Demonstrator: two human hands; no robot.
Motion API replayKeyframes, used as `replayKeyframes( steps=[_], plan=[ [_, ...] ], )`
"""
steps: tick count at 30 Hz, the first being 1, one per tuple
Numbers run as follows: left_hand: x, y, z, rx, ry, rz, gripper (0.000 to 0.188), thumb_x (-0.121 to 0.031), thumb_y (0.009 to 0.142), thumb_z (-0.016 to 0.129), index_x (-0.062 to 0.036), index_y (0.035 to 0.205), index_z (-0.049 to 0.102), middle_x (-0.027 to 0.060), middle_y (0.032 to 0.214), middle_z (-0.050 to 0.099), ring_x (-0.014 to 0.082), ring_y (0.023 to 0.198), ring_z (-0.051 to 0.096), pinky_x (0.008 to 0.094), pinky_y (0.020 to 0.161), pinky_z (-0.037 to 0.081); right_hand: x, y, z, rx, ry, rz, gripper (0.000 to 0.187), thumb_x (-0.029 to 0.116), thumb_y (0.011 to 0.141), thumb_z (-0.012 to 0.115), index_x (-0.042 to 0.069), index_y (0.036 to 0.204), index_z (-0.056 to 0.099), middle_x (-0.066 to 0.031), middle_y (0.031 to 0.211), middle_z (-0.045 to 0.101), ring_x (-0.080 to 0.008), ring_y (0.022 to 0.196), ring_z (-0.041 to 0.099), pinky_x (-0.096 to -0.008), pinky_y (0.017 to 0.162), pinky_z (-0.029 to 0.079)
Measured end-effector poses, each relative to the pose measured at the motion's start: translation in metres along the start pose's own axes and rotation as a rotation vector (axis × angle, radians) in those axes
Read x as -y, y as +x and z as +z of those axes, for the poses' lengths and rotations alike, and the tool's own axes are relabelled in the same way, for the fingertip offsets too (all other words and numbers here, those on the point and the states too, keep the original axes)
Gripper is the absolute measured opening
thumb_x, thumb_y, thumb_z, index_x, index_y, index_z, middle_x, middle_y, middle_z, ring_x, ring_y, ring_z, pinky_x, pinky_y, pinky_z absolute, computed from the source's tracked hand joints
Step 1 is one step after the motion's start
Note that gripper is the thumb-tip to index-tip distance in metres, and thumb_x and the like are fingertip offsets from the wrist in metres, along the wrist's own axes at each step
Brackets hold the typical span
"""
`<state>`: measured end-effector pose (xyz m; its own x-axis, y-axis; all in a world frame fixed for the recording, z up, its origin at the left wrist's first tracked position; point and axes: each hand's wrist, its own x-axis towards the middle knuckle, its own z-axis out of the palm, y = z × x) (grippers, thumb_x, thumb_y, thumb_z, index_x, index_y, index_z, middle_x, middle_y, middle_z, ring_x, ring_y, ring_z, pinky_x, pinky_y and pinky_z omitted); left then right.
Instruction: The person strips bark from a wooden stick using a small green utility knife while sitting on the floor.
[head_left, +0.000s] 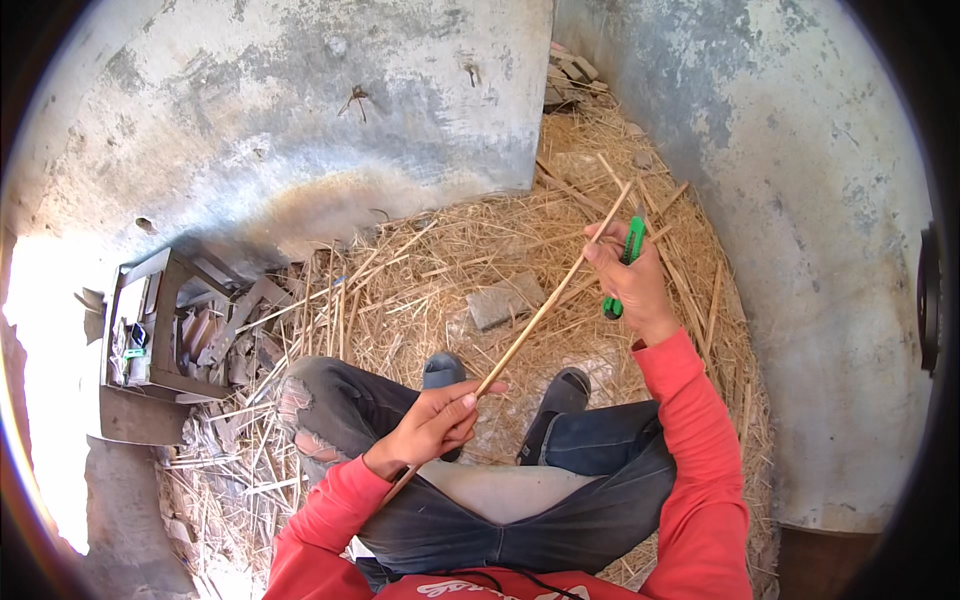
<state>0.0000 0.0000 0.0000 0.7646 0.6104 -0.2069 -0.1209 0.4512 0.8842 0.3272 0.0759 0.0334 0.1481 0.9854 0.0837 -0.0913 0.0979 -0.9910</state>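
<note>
From where I stand: lower centre of frame, left hand [435, 420] pinches a slender pale stick [545, 308] between thumb and fingers; stick slants from there to upper right of centre. Right of centre, right hand [634, 285] has fingers curled around a green utility knife [634, 240], fingertips at the stick. Beyond, mid-frame, grey block [503, 300] lies among straw [420, 285]. Top: weathered wall [430, 110].
</note>
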Motion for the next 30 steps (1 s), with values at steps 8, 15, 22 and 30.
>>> replayKeyframes(
  steps=[8,15,22,30],
  plan=[
    [-0.006,-0.002,-0.003,-0.028,-0.018,-0.005,0.046,-0.026,0.113,0.037,0.0025,0.148,0.046,-0.0065,0.059,0.026,0.0044,0.047,0.025,0.0231,0.049,0.027,0.007,-0.004,0.008,0.028,-0.452,-0.202,0.041,0.046,0.097,0.064,0.006,0.1,0.072,0.006,0.054,0.045,-0.0118,0.045,0.042,-0.0349,0.045,0.034],
    [0.003,0.002,-0.005,-0.078,0.047,0.061,0.046,-0.024,0.113,0.038,-0.0001,0.151,0.044,-0.0066,0.059,0.028,0.0045,0.047,0.027,0.023,0.045,0.024,-0.002,-0.03,0.031,0.137,-1.035,-0.338,0.069,0.064,0.102,0.042,0.003,0.095,0.074,-0.0133,0.052,0.055,-0.0297,0.049,0.06,-0.0437,0.049,0.044],
    [0.008,0.0,-0.01,-0.072,0.006,0.077,0.045,-0.022,0.113,0.04,0.0,0.152,0.043,-0.0067,0.059,0.027,0.0046,0.047,0.026,0.0233,0.046,0.024,0.004,-0.021,0.028,0.075,-1.037,-0.317,0.066,0.059,0.105,0.04,0.004,0.097,0.075,-0.0132,0.05,0.053,-0.0297,0.046,0.057,-0.0432,0.047,0.045],
    [0.014,0.001,-0.006,-0.013,0.06,0.02,0.045,-0.022,0.113,0.039,0.0015,0.15,0.044,-0.006,0.06,0.029,0.0042,0.049,0.026,0.0237,0.048,0.027,0.001,0.037,-0.051,-0.206,-0.993,-0.094,0.078,0.068,0.102,0.038,0.0,0.118,0.073,-0.0066,0.056,0.06,-0.024,0.05,0.062,-0.0415,0.051,0.049]
  ],
)
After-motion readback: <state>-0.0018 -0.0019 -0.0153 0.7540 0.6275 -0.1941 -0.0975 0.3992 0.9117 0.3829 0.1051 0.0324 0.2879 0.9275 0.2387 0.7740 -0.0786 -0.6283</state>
